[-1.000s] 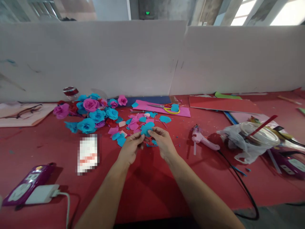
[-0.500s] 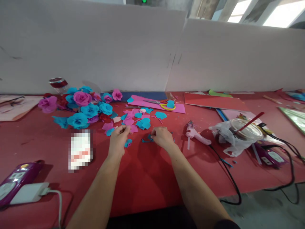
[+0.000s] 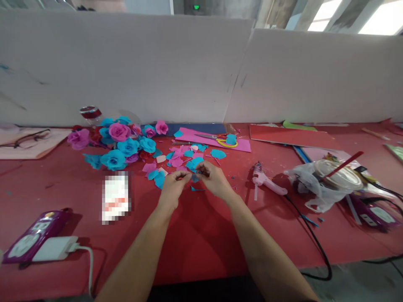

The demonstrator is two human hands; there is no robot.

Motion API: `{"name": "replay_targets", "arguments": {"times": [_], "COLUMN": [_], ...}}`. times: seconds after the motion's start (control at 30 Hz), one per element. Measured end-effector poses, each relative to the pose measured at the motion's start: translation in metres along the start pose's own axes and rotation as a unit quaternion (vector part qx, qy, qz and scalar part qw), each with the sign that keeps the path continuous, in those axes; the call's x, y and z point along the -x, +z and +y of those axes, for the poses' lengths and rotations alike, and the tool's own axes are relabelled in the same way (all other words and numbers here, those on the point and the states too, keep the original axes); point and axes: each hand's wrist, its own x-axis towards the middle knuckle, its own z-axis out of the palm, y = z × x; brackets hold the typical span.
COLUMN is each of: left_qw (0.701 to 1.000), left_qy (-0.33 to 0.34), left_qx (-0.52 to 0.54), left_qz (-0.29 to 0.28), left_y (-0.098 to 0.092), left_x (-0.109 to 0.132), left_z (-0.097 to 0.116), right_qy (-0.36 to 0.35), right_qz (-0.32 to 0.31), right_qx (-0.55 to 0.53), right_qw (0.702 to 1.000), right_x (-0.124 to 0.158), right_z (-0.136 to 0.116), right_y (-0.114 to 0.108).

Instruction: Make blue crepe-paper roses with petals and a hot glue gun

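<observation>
A small piece of blue paper (image 3: 195, 178) is between my two hands, above the red table. My right hand (image 3: 215, 181) pinches it from the right, its other fingers curled. My left hand (image 3: 172, 188) has thumb and forefinger pressed together at the paper's left edge. Just below lies a narrow blue paper scrap (image 3: 197, 188). Behind my hands, loose pink paper pieces (image 3: 178, 160) and blue paper petals (image 3: 218, 154) are scattered. A pink hot glue gun (image 3: 267, 182) rests right of my right hand.
Blue, pink and red paper flowers (image 3: 115, 159) stand in a bunch at back left. Scissors (image 3: 227, 142) with yellow handles lie on a pink sheet. A tin (image 3: 341, 178) in a plastic bag sits at right. Purple power strips (image 3: 39, 233) lie at both sides. A white panel closes the back.
My hands have come together; the right rose from the table with blue paper. The blue and purple piece beside my left hand no longer shows. The view has shifted left.
</observation>
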Motion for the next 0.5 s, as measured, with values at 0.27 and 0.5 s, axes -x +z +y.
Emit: {"name": "replay_targets", "arguments": {"times": [0.27, 0.5], "left_qw": [0.998, 0.999], "left_qy": [-0.023, -0.027], "left_qx": [0.058, 0.036], "left_qz": [-0.009, -0.018], "left_y": [0.001, 0.0], "left_x": [0.003, 0.003], "left_z": [0.007, 0.007], "right_qy": [0.086, 0.076], "right_qz": [0.109, 0.099], "right_qx": [-0.159, -0.176], "right_qw": [0.978, 0.976], "right_x": [-0.002, 0.001], "right_z": [-0.002, -0.009], "right_y": [0.009, 0.015]}}
